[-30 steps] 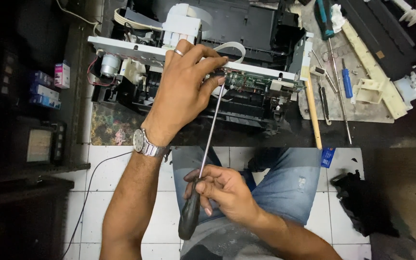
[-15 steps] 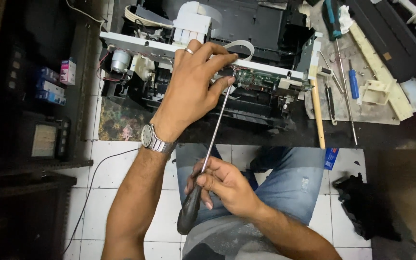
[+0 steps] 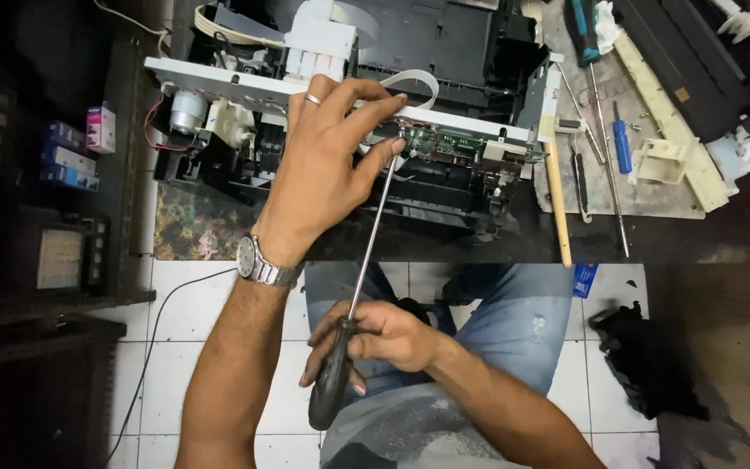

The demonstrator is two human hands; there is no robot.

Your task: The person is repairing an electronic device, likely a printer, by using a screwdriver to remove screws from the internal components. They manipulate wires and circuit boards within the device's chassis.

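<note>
An opened printer [image 3: 462, 52] lies on the bench with its white frame bar and green circuit board [image 3: 453, 143] exposed. My left hand [image 3: 327, 165], with a ring and a wristwatch, rests on the frame bar, thumb and fingers pinching the thin steel shaft near its tip. My right hand [image 3: 375, 334] grips the black handle of a long screwdriver [image 3: 366, 252] over my lap. The shaft runs up to the left end of the circuit board. A white flat ribbon cable [image 3: 414, 81] curls just above my left fingers.
A grey mat [image 3: 592, 187] at the right carries screwdrivers, a blue tool [image 3: 622, 148] and small white plastic parts [image 3: 657, 161]. A wooden stick [image 3: 557, 204] lies along its left side. Small boxes [image 3: 71, 152] sit on a dark shelf at left. White tiled floor lies below.
The view has shifted a little, so the printer sits lower and more to the right in frame. My hands keep the same hold on the screwdriver and the frame.
</note>
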